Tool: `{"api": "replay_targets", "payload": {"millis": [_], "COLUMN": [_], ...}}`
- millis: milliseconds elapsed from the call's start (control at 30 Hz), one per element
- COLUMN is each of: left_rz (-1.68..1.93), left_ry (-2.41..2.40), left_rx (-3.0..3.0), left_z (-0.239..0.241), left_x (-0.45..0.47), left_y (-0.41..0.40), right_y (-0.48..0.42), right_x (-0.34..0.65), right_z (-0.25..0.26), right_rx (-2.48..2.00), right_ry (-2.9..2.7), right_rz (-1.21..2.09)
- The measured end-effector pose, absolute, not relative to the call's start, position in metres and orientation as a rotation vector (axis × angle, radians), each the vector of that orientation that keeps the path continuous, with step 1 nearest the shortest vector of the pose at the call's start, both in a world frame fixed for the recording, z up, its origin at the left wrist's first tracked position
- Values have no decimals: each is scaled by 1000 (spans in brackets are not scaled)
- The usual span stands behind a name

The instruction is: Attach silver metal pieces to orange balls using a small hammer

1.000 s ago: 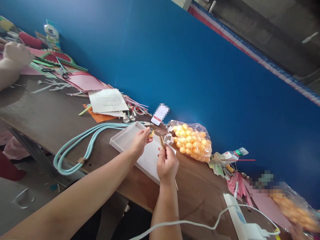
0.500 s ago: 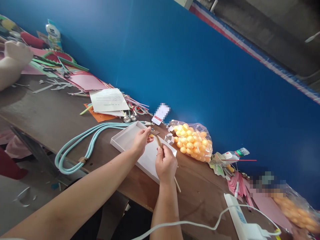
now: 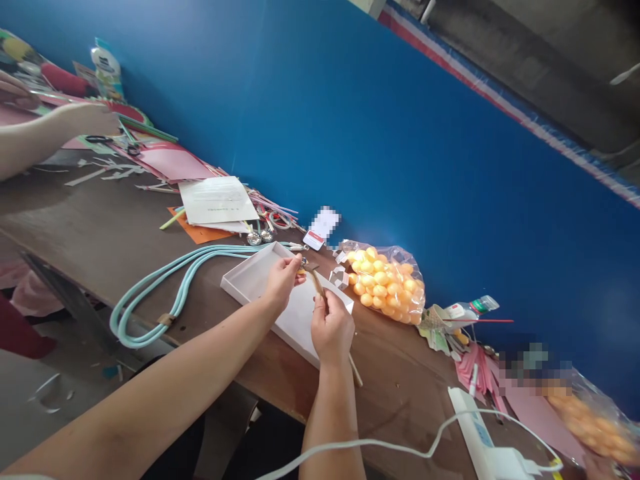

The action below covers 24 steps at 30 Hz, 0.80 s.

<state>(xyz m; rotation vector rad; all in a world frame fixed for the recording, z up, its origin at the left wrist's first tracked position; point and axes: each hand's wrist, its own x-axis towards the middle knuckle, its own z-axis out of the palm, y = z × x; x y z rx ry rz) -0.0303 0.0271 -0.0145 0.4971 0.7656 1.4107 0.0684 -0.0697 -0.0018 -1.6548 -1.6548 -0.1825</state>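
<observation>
Over a shallow white box, my left hand is closed, thumb and fingers pinching a small shiny metal piece with a bit of yellow beside it. What that piece is, I cannot make out. My right hand is wrapped round a slim wooden-handled tool, its dark tip close to the pinched piece. Below the right hand a thin pale stick shows; whether it belongs to the tool is hidden. A looped light-blue cord lies to the left of the box.
A bag of orange balls stands right of the box. Papers and silver bells lie behind it. A power strip with a white cable is at lower right. Another person's arm reaches in at far left.
The other person's arm at far left has moved to the right over the papers, and a second hand shows behind it. My own hands have hardly moved.
</observation>
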Motion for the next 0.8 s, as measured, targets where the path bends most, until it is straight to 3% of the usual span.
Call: {"api": "replay_targets", "payload": {"millis": [800], "left_rz": [1409], "left_ry": [771], "left_rx": [482], "left_z": [-12], "left_x": [-31], "left_y": [25], "right_y": [-71], "right_x": [68], "right_z": [-2], "right_rx": [-1649], "right_ry": [-1653], "right_rz": [-145]}}
